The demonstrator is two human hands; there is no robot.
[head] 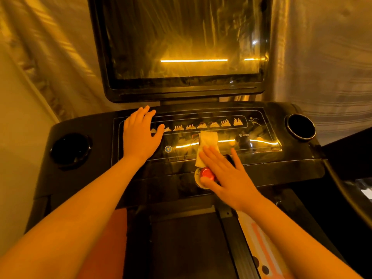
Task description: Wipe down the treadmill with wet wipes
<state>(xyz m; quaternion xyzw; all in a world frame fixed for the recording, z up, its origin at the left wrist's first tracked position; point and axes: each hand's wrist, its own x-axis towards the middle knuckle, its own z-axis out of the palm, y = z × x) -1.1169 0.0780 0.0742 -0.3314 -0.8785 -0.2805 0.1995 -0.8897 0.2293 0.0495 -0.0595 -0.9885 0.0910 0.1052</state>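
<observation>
The black treadmill console (261, 158) fills the middle of the view, with a glossy control panel (259, 127) and a large dark screen (181, 41) above it. A white wet wipe (207, 140) lies on the panel's centre. My right hand (227, 174) presses flat on the wipe's lower end with straight, spread fingers; its thumb lies beside the red stop button (207, 173). My left hand (141, 133) rests flat on the panel's left part, fingers straight, holding nothing.
Round cup holders sit at the console's left (70, 150) and right (301, 126) ends. Curtains (322, 57) hang close behind the machine. The belt deck (187, 244) runs below the console, with a pale patterned strip (259, 236) on its right.
</observation>
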